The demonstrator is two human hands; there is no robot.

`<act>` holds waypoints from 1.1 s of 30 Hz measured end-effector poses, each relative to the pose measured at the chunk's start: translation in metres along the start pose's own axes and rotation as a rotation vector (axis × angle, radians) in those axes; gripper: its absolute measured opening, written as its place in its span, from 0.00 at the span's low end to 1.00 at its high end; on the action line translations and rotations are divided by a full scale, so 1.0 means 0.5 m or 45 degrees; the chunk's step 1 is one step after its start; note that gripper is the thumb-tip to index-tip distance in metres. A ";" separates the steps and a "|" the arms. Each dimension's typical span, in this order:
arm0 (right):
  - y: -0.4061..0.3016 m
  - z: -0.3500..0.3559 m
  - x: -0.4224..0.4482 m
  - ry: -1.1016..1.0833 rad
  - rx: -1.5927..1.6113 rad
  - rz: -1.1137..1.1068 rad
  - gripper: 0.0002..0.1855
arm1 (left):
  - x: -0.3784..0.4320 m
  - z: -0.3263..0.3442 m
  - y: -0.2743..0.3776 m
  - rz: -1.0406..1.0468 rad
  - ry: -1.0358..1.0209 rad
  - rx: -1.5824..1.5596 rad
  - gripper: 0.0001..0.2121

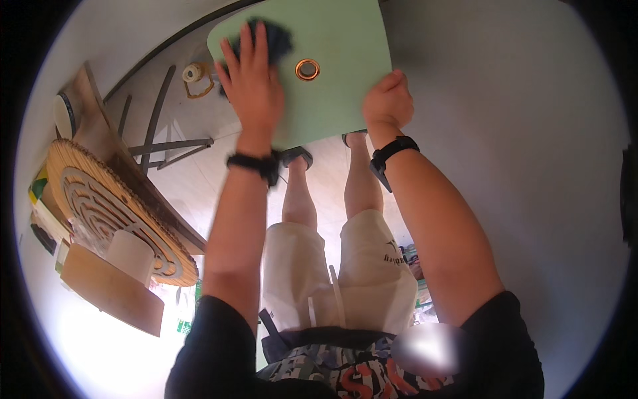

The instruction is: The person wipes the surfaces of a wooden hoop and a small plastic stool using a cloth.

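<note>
A pale green board [339, 45] with rounded corners and a copper-coloured ring [307, 70] around a hole is in front of me. Flat on a dark cloth [278, 40], my left hand [254, 82] presses against the board's upper left part, its fingers spread and slightly blurred. My right hand [389, 99] grips the board's right edge, fingers curled. The part of the cloth beneath the left palm is hidden.
To the left stands a wooden table [107, 129] bearing a round wooden piece with carved grooves [114, 209], beside a white cylinder [130, 254] and a tan box [112, 289]. Dark metal legs [159, 114] and a yellowish object [199, 80] are on the floor side. A pale wall rises at right.
</note>
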State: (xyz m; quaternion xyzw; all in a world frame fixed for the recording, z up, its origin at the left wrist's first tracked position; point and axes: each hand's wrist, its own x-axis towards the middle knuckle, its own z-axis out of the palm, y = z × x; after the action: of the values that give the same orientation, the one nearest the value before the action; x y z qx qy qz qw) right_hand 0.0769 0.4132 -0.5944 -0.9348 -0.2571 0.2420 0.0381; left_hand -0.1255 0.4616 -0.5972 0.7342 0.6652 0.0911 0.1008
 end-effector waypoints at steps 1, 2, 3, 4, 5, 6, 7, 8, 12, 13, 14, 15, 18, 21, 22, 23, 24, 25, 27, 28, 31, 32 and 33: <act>0.003 0.002 0.001 -0.009 -0.009 -0.022 0.28 | 0.050 0.002 -0.012 0.040 0.100 -0.011 0.36; 0.008 0.005 0.003 -0.017 -0.017 -0.038 0.28 | 0.085 -0.015 0.001 0.111 0.180 -0.010 0.32; 0.010 0.009 0.007 -0.020 -0.023 -0.058 0.28 | 0.117 -0.032 0.024 0.182 0.264 -0.010 0.28; 0.012 0.010 0.008 -0.004 -0.022 -0.063 0.28 | 0.133 -0.041 0.040 0.259 0.343 -0.015 0.25; 0.013 0.011 0.009 0.010 -0.020 -0.071 0.28 | 0.116 -0.032 0.040 0.249 0.210 -0.019 0.27; 0.012 0.011 0.007 0.018 -0.014 -0.081 0.28 | 0.077 -0.014 0.035 0.237 0.075 -0.016 0.30; 0.011 0.009 0.006 0.026 -0.023 -0.072 0.26 | 0.038 0.003 0.032 0.224 -0.059 -0.015 0.33; 0.008 0.009 0.007 0.036 -0.030 -0.064 0.25 | -0.010 -0.001 0.045 0.207 -0.162 -0.016 0.34; -0.006 -0.008 0.000 0.034 -0.032 -0.025 0.24 | -0.231 -0.034 0.084 0.011 -0.391 -0.107 0.34; -0.004 -0.005 0.003 0.039 -0.038 -0.028 0.24 | -0.254 -0.043 0.088 -0.062 -0.368 -0.123 0.34; 0.001 0.002 0.005 0.044 -0.044 -0.029 0.24 | -0.264 -0.040 0.090 -0.132 -0.347 -0.141 0.33; 0.005 0.006 0.001 0.035 -0.053 -0.036 0.24 | -0.256 -0.043 0.091 -0.103 -0.305 -0.098 0.34; 0.016 0.012 0.006 0.043 -0.045 -0.090 0.24 | -0.186 -0.035 0.092 -0.031 -0.143 0.041 0.32; 0.006 0.006 0.003 0.005 -0.068 -0.067 0.23 | -0.065 -0.014 0.062 -0.004 0.074 -0.028 0.27; 0.006 0.007 0.003 0.029 -0.062 -0.072 0.23 | -0.058 -0.008 0.054 0.033 0.098 -0.053 0.26; 0.008 0.009 0.003 0.054 -0.056 -0.079 0.22 | -0.053 -0.005 0.047 0.068 0.122 -0.077 0.25; 0.006 0.012 0.006 0.080 -0.045 -0.082 0.22 | -0.048 -0.003 0.043 0.109 0.148 -0.101 0.24; 0.004 0.009 0.004 0.051 -0.056 -0.073 0.22 | -0.066 -0.003 0.044 0.109 0.099 -0.110 0.24; 0.003 -0.002 0.002 -0.007 -0.080 -0.050 0.22 | -0.138 -0.015 0.060 0.110 -0.003 -0.129 0.24; 0.005 0.000 0.004 0.014 -0.066 -0.058 0.22 | -0.167 -0.028 0.073 0.130 -0.081 -0.110 0.23; 0.012 0.005 0.006 0.039 -0.044 -0.067 0.22 | -0.185 -0.039 0.071 0.155 -0.123 -0.129 0.24; 0.012 0.005 0.009 0.028 -0.047 -0.056 0.23 | -0.170 -0.027 0.065 0.182 -0.118 -0.108 0.25; 0.014 0.005 0.006 0.011 -0.053 -0.042 0.23 | -0.146 -0.028 0.064 0.191 -0.088 -0.112 0.25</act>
State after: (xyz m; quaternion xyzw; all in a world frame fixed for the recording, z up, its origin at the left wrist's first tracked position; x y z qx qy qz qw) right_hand 0.0814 0.4084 -0.5995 -0.9321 -0.2774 0.2318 0.0236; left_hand -0.1059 0.3862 -0.5754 0.7795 0.5999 0.1021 0.1488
